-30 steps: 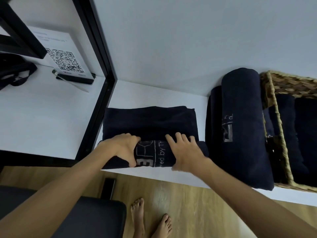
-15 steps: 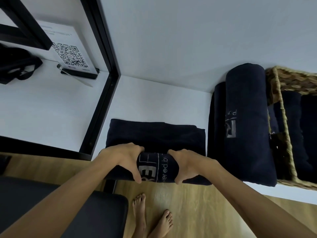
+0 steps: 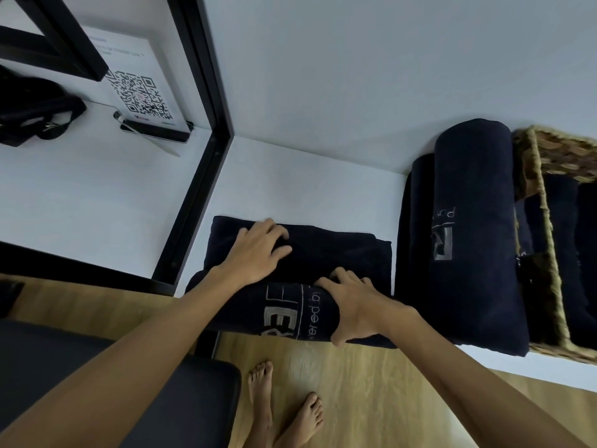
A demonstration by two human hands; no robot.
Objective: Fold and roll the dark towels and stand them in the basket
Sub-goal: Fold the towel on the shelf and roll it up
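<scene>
My left hand lies open and flat on the unrolled part of the dark towel. My right hand grips the rolled part at the shelf edge; bare shelf lies behind. The stitched lettering reads, perhaps, "FE". The basket stands right.

White shelf, dark towels, basket
</scene>
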